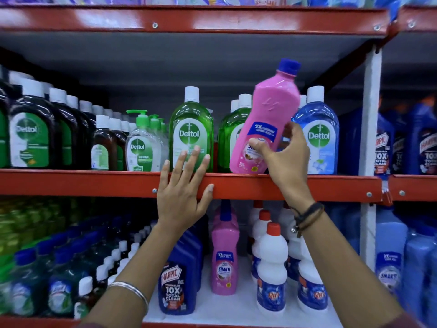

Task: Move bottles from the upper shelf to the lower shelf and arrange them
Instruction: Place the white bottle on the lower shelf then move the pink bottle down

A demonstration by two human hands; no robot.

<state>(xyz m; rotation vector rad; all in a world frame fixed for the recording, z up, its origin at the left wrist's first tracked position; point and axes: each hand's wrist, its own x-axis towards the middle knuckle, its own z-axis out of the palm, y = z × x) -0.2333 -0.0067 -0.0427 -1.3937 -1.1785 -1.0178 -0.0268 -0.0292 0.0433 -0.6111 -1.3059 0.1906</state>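
The right hand (pixel 282 159) gripped a pink bottle (pixel 263 119) with a blue cap at the front edge of the upper shelf (pixel 94 183). Its fingers (pixel 293 130) were closed round the labelled lower body, thumb across the front. The bottle leaned to the right, its base at or just above the shelf lip; which of the two could not be told. The left hand (pixel 182 197) lay flat and open on the red shelf rail, fingers spread and holding nothing, their tips in front of the green bottle (pixel 190 131).

To carry out the step well, the bottle would probably need to be drawn forward until its base cleared the rail, then lowered upright past the rail's edge. The grip sat low on the body, so the tall top could swing; a steady wrist would help. The natural destination appeared to be the lower shelf (pixel 236 308), beside the matching pink bottle (pixel 224 256) already standing there, label facing out.

Just behind the tilted bottle stood a second green bottle (pixel 229 138) to its left and a light blue bottle (pixel 318 131) to its right, both close enough to be knocked. Below, a dark blue bottle (pixel 178 280) stood left of the pink one and white bottles with red caps (pixel 272 268) right of it, leaving a narrow slot. The left forearm crossed in front of that shelf and might obstruct the descent.
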